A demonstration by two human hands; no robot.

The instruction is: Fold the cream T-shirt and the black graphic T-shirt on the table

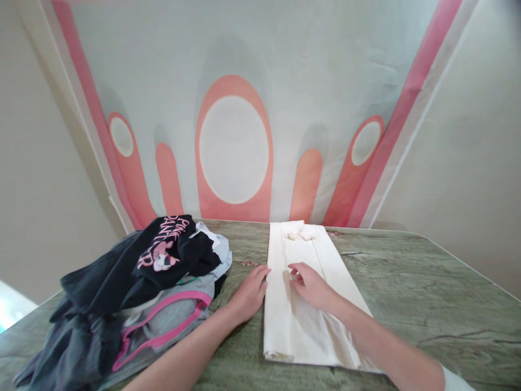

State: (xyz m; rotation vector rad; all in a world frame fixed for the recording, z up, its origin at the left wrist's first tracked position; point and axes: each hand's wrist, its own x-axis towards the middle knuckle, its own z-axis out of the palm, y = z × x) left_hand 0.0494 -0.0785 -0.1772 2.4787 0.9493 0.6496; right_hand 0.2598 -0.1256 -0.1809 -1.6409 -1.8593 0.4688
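A cream-white shirt (280, 309) lies folded into a long rectangle on the table, its small collar (300, 233) at the far end. My left hand (249, 293) is at the shirt's left edge, fingers stretched forward with the tips touching the cloth. Over the middle of the shirt is my right hand (311, 285), its fingers loosely bent and a gap showing between thumb and forefinger. I see no cloth gripped in either hand. My right forearm covers part of the shirt's near right side.
Left on the wood-patterned table (427, 293) is a heap of clothes, with a black printed T-shirt (134, 271) on top and a grey garment with pink trim (171, 315) below. Behind the table stands a wall with a pink-and-white patterned panel (234, 212).
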